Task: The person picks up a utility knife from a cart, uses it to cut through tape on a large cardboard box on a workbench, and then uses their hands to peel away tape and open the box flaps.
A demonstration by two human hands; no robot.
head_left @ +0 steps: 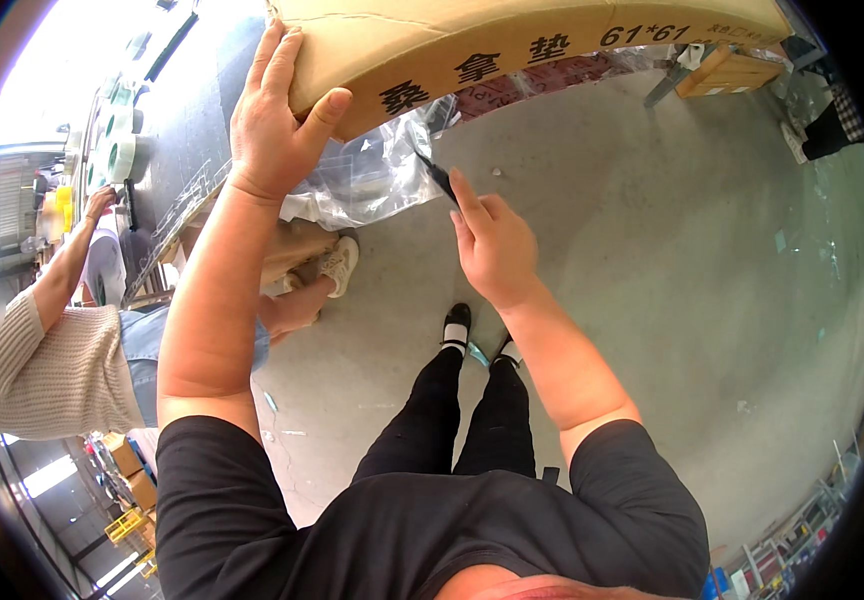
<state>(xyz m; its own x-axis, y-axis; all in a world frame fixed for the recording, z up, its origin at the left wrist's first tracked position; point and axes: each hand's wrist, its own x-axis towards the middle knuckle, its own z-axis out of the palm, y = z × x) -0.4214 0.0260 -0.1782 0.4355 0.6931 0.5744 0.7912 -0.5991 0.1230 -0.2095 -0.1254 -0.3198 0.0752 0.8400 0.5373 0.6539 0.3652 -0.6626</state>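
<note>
A large brown cardboard box [512, 30] with dark print along its near side lies across the top of the view. My left hand [277, 130] rests against the box's left end, fingers stretched out flat and thumb spread toward the near edge. My right hand [497, 245] is closed around a slim black tool [437, 177] that looks like a utility knife. Its thin tip points up and left, close to crumpled clear plastic film [382, 175] hanging under the box. Whether the tip touches the film I cannot tell.
To my left stands a dark worktable [172, 120] with rolls of tape [117, 150]. A co-worker in a knitted top [62, 370] reaches over it. Another person's leg [827, 130] shows at far right, near a wooden crate [732, 72]. Small scraps lie on the grey floor [672, 290].
</note>
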